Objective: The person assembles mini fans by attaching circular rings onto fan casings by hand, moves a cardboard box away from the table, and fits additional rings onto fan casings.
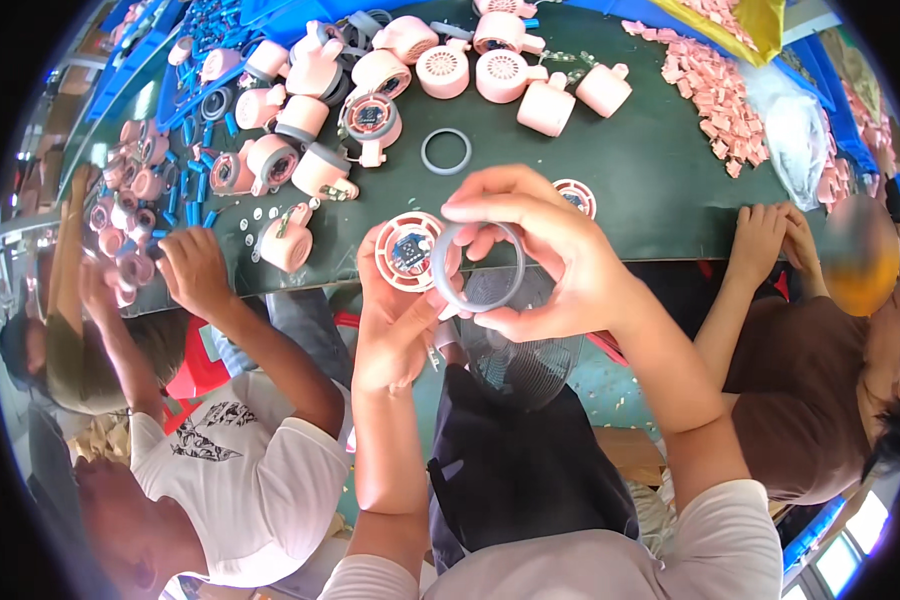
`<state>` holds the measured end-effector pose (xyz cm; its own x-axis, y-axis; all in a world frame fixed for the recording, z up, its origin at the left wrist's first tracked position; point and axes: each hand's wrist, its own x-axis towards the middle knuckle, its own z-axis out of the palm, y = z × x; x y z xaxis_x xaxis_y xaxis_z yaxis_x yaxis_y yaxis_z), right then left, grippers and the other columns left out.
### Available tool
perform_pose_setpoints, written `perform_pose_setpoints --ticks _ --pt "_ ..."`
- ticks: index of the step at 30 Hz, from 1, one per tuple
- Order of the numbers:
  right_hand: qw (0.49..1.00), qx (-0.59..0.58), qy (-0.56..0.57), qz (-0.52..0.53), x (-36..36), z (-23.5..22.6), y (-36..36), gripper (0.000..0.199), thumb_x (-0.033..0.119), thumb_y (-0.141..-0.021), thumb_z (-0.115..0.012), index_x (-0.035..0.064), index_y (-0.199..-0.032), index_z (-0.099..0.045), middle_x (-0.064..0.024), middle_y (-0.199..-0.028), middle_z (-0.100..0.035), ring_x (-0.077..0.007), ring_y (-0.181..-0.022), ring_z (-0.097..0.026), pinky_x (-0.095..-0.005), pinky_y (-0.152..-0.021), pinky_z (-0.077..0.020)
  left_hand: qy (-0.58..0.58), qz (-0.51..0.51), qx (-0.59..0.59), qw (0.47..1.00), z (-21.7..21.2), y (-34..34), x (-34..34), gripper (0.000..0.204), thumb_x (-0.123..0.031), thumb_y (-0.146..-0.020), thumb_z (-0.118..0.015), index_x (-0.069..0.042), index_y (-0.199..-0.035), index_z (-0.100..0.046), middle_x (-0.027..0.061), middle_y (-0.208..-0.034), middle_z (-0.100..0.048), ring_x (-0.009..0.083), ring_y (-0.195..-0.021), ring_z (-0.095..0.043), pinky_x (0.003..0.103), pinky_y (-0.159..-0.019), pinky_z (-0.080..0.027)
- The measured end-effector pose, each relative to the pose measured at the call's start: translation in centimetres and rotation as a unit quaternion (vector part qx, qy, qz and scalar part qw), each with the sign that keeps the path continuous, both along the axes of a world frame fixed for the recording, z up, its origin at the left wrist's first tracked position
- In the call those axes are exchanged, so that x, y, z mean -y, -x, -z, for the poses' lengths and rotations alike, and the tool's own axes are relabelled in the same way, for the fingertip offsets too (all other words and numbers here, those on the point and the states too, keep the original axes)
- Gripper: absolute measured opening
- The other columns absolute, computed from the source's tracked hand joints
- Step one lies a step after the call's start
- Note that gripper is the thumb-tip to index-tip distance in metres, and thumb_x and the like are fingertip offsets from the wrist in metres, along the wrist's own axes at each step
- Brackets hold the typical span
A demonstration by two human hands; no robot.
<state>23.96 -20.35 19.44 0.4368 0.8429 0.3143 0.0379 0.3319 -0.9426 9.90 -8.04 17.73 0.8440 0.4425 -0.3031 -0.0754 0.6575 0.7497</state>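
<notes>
My left hand (390, 335) is closed round a small pink fan housing (408, 275), whose round open face shows a circuit board. In my right hand (570, 250) is a smooth grey ring (518, 268), gripped by its edge between thumb and fingers. The ring is tilted and overlaps the housing's right side; whether the two touch, I cannot tell. Both hands are above the table's near edge. Beyond them, a second grey ring (467, 152) lies flat on the green table (610, 130). Behind my right hand, another round pink part (576, 197) is partly hidden.
Several pink fan housings (442, 70) crowd the far left and middle, with blue cylinders (192, 213) near them. Small pink pieces (705, 90) form a heap at far right, beside a clear plastic bag (788, 130). Co-workers' hands (198, 270) rest at both sides.
</notes>
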Motion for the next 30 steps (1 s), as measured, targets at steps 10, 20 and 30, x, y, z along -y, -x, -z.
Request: perform_pose_setpoints --ticks 10,20,30 --pt "0.896 0.438 -0.034 -0.067 -2.4 -3.3 0.1 0.036 0.003 -0.068 -0.062 -0.0005 -0.103 -0.055 -0.0101 -0.109 -0.052 -0.0265 -0.105 -0.052 -0.0349 -0.074 -0.0521 -0.073 0.072 0.094 0.990 -1.0 2.1 -0.8 0.087 0.013 -0.065 -0.068 -0.001 -0.139 -0.025 0.0130 -0.125 -0.047 0.0244 -0.114 -0.051 0.036 -0.091 -0.049" --pt "0.888 0.443 -0.106 -0.070 -2.6 -5.1 1.6 0.027 0.006 -0.079 -0.061 -0.0059 -0.103 -0.059 -0.0137 -0.105 -0.056 -0.0277 -0.093 -0.057 -0.0339 -0.063 -0.0523 -0.105 0.008 0.155 0.982 -2.1 2.7 0.0 0.094 -0.008 -0.059 -0.084 -0.006 -0.137 -0.031 0.0247 -0.135 -0.037 0.0319 -0.128 -0.037 0.042 -0.102 -0.037" --pt "0.889 0.436 -0.086 -0.106 -2.0 -6.5 2.1 0.022 0.002 -0.078 -0.061 -0.0070 -0.097 -0.060 -0.0120 -0.104 -0.058 -0.0257 -0.093 -0.058 -0.0314 -0.064 -0.0539 0.001 -0.022 0.190 0.981 -1.7 3.1 1.2 0.071 -0.016 -0.073 -0.075 -0.017 -0.134 -0.039 0.0265 -0.138 -0.031 0.0390 -0.120 -0.044 0.048 -0.097 -0.043"
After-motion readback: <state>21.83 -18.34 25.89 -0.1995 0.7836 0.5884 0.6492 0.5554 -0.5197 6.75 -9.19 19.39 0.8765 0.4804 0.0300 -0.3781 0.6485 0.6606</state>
